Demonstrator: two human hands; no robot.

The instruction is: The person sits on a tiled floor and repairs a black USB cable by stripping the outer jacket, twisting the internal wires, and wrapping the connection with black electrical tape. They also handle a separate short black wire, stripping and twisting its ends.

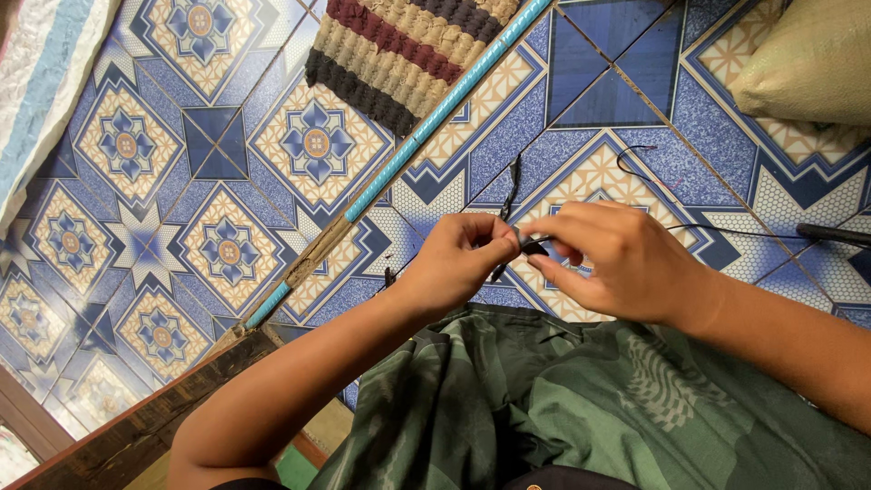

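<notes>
- Cloth: green patterned fabric over our lap, nearest the lens, under both forearms.
- Left hand: closed, thumb and fingers pinching a black cord above the cloth.
- Right hand: closed, fingertips gripping the cord's dark end piece just beside the left pinch.
- Cord: one tail hangs up over the tiled floor; a thin length loops right toward a black handle.
- Pole: blue-wrapped, lying diagonally on the floor, beside a striped mat.
- Sack: top right, well apart.
- Risks, as we judge: the small end piece may slip from so fine a pinch; pulling could drag the loop taut and tug the handle; the loose tail may tangle.
</notes>
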